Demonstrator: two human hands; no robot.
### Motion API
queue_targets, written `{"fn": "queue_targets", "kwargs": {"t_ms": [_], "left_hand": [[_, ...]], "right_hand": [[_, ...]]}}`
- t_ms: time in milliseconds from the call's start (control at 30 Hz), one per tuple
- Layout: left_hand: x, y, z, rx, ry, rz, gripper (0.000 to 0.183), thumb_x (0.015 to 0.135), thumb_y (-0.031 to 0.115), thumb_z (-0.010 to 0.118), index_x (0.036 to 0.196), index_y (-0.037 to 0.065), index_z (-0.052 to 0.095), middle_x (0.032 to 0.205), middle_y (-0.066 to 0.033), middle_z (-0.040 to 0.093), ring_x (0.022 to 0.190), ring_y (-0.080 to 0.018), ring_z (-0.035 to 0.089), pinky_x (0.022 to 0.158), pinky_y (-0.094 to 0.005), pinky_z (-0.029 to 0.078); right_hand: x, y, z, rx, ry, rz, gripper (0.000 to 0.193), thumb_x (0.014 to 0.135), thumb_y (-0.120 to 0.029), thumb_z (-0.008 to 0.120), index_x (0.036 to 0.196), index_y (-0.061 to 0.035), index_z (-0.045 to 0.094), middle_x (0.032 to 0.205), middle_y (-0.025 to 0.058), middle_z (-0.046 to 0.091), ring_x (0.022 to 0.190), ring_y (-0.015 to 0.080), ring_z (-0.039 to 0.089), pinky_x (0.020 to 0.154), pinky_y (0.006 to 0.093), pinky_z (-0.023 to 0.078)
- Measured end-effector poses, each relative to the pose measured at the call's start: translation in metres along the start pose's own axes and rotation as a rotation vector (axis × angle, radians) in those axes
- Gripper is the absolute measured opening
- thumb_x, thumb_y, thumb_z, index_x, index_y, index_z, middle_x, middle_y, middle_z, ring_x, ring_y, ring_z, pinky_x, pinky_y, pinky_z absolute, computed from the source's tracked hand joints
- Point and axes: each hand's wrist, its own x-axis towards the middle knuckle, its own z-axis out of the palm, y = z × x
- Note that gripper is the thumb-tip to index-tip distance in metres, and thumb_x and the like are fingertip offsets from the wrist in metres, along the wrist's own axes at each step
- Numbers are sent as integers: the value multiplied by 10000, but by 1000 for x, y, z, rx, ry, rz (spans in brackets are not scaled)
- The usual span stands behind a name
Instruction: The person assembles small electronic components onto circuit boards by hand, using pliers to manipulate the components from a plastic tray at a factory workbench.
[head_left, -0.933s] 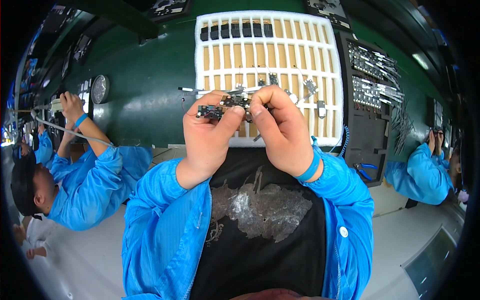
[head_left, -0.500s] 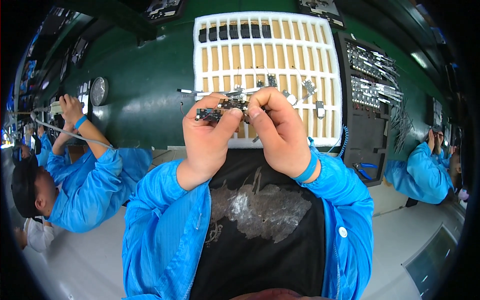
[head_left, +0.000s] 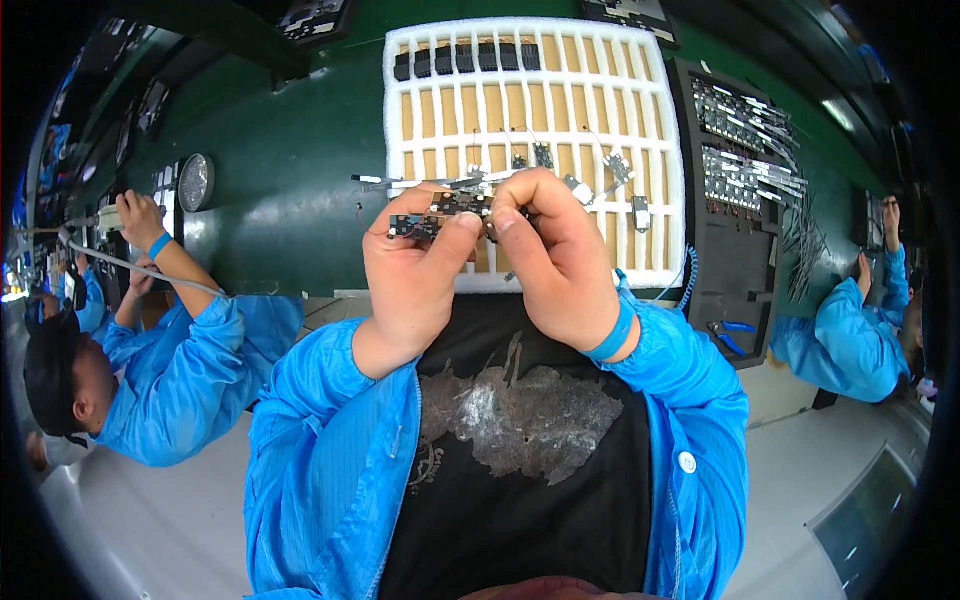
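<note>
Workbench: the green bench (head_left: 290,190) fills the upper part of your view and carries everything else.
Foam tray: a white slotted tray (head_left: 535,120) lies directly ahead of you on the bench; dark parts fill its far row, and a few small boards with thin leads sit near its middle.
Black tray: a black tray (head_left: 735,190) lies just to the right of the foam tray and holds rows of slim metal parts.
Co-workers: one person in a blue coat (head_left: 180,370) sits to your left, both hands up at the bench; another in a blue coat (head_left: 850,340) works at your right.
Left hand: your left hand (head_left: 415,275) is raised over the near edge of the foam tray, thumb and fingers closed around the left end of a small circuit board (head_left: 440,215).
Right hand: your right hand (head_left: 555,265) sits just beside the left, thumbs almost touching; its fingertips are closed on the right end of the same board. A blue band circles its wrist.
Circuit board: it is held between both hands above the tray's near rows, with thin metal leads sticking out to the left.
Round disc: a small silver disc (head_left: 195,182) lies on the bench, well to the left.
</note>
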Motion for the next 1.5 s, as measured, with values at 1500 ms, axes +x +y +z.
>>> {"fn": "queue_targets", "kwargs": {"t_ms": [1500], "left_hand": [[-3, 10, 6, -23, 23, -109, 45, 890, -32, 622, 932, -29, 607, 835, -75, 662, 690, -111, 600, 627, -263, 501]], "right_hand": [[-3, 15, -8, -349, -5, -206, 34, 926, -1, 542, 936, -6, 510, 815, 106, 533, 686, 198, 563, 618, 298, 444]]}}
